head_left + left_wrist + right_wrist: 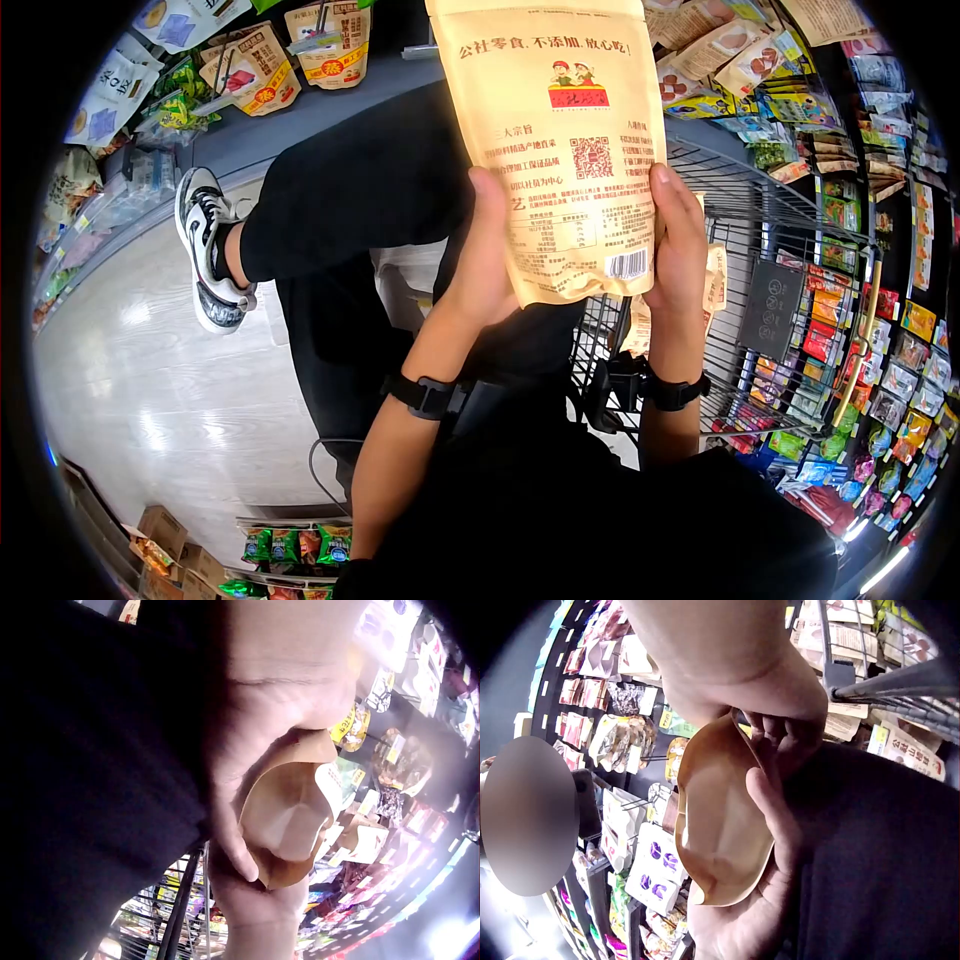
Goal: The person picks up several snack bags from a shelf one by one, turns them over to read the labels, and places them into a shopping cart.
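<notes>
A cream-coloured printed snack pouch is held up by both hands, its text, QR code and barcode facing the head camera. My left hand grips the lower left edge, thumb along the front and the other fingers hidden behind. On the right edge my right hand grips the pouch, fingertips showing at the front. Both wrist views show the folded base of the pouch between the left hand and the right hand.
A wire shopping cart with more pouches stands beside the right forearm. Hanging snack packets line the right side, and a shelf runs across the front. A shoe extends at left; cardboard boxes sit at lower left.
</notes>
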`<move>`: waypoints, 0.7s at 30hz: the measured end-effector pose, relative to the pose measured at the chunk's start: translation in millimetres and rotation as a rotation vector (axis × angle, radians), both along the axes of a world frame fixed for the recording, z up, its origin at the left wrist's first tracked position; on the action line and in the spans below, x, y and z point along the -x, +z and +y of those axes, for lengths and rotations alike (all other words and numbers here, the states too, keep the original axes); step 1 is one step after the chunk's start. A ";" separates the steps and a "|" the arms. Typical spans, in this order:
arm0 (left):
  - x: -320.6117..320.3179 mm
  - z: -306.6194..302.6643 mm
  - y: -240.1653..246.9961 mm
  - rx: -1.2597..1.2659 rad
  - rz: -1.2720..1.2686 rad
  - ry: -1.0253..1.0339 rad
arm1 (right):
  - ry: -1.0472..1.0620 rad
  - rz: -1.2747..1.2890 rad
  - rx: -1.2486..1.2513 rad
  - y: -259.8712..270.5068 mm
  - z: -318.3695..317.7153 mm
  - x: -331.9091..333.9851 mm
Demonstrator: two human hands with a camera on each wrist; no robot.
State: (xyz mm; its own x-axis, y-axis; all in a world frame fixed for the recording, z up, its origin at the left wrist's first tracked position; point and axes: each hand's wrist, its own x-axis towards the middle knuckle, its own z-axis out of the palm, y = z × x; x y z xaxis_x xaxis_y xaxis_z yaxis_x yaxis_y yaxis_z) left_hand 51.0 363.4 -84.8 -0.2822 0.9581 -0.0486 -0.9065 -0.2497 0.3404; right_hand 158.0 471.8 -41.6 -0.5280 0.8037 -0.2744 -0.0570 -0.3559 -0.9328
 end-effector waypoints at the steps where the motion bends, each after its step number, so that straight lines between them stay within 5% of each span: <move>1: 0.3 -0.3 -0.2 0.000 0.000 0.000 | 0.000 0.000 0.000 0.1 -0.2 0.1; 21: -2.5 -6.6 -6.0 0.065 0.086 0.025 | 0.007 -0.017 -0.021 -0.6 -1.6 -0.8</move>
State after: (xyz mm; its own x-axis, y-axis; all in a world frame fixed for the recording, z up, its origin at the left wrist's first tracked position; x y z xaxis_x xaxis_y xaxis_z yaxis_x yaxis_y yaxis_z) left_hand 53.5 356.7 -90.8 -0.3119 0.9463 -0.0852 -0.8669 -0.2467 0.4331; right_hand 158.8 470.2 -42.2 -0.5289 0.8059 -0.2661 -0.0391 -0.3364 -0.9409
